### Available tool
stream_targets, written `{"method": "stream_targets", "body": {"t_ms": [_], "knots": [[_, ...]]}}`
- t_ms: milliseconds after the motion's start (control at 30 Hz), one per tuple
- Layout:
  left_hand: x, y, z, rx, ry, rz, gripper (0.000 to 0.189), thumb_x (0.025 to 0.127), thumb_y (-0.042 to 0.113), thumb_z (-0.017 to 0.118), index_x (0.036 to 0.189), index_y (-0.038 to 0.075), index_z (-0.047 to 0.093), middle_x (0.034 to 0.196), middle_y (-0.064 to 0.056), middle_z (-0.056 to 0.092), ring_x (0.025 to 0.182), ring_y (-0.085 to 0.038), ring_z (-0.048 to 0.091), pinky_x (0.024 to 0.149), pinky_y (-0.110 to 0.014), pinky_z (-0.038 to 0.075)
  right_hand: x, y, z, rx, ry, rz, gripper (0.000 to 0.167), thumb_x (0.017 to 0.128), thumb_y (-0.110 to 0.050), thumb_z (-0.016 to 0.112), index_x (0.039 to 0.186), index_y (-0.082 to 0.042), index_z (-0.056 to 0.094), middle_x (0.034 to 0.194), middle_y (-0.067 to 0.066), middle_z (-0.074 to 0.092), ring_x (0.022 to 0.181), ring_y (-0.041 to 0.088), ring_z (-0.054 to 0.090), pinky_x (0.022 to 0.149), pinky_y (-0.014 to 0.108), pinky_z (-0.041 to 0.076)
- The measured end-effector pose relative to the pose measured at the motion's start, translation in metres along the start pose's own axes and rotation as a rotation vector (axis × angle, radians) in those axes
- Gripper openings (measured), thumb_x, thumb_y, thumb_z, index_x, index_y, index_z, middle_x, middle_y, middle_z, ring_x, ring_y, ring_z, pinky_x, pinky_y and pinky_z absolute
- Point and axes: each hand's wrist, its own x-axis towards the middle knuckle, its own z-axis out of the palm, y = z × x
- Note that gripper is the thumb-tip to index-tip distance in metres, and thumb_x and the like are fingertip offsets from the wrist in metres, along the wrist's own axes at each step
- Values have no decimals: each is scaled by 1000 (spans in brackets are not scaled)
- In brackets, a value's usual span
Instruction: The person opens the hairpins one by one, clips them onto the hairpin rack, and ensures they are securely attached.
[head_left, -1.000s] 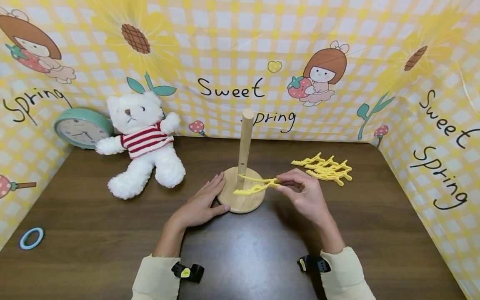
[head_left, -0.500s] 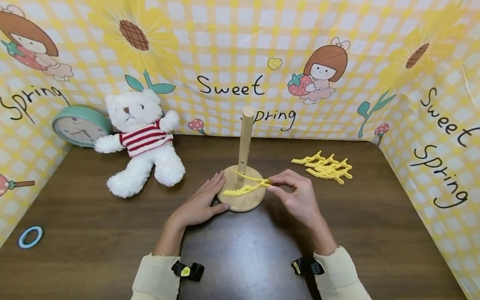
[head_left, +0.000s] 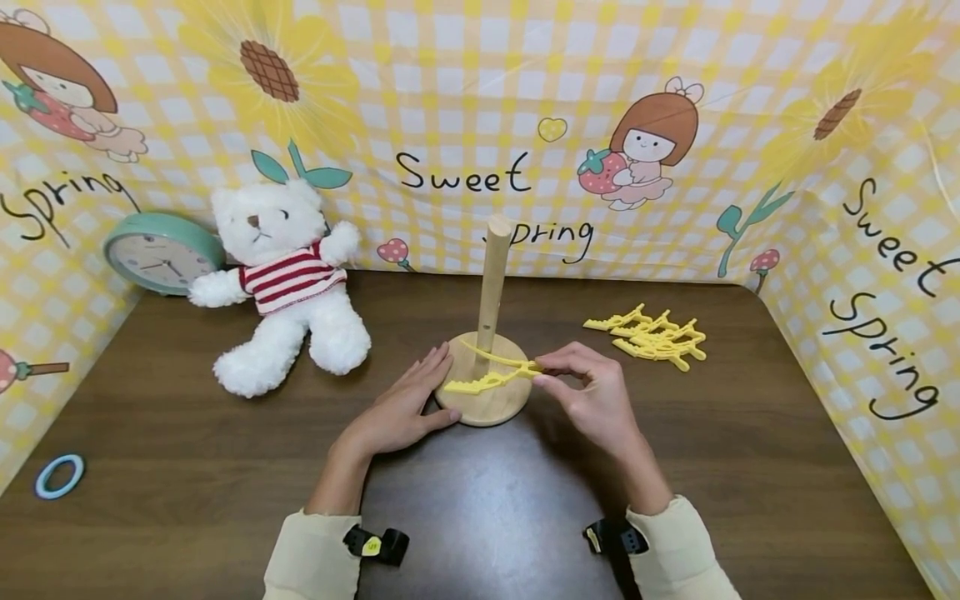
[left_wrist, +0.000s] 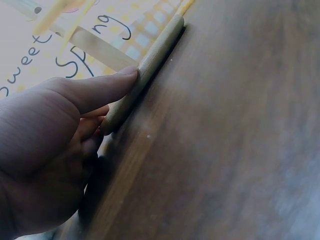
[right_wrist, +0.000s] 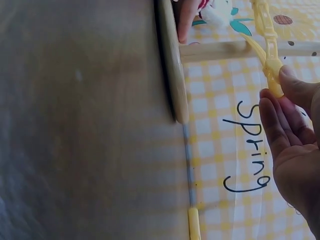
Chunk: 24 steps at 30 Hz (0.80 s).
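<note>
My right hand (head_left: 592, 392) pinches the handle end of a yellow plastic hair clip (head_left: 495, 379) between thumb and fingers, its two toothed arms spread apart. The clip (right_wrist: 270, 42) is raised near the wooden post (head_left: 491, 279), one arm on each side of it in the head view; I cannot tell whether it touches. The post rises from a round wooden base (head_left: 491, 413). My left hand (head_left: 397, 408) rests along the base's left side, fingers fairly straight. Its thumb touches the rim of the base (left_wrist: 150, 65) in the left wrist view.
Several more yellow clips (head_left: 656, 337) lie piled right of the base. A white teddy bear (head_left: 292, 283) leans at the back left beside a green clock (head_left: 161, 254). Near the left edge lies a light blue ring (head_left: 60, 477). Patterned cloth walls enclose the brown table (head_left: 225, 467).
My right hand has shifted slightly left with the clip, bringing its spread arms further across the post. The left hand has stayed at the base.
</note>
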Motion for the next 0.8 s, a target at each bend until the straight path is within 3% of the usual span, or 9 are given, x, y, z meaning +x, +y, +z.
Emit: {"method": "stream_targets", "body": {"t_ms": [300,800], "knots": [[-1,0,1,0,11,-4,83,99,30,68,159,-3,21,168,-14,9,155,-31,5,125,-47,8,0,2,-15,26,-29,20,21,78,18,78,96,7,77,91,16,72,85,14,68,76,24,59],[-2,0,0,7,-3,-13,83,99,30,68,159,-2,21,169,-13,9,155,-28,5,125,-47,8,-3,10,-35,51,-40,38,24,78,20,76,98,7,76,92,18,70,86,16,67,77,25,59]]}}
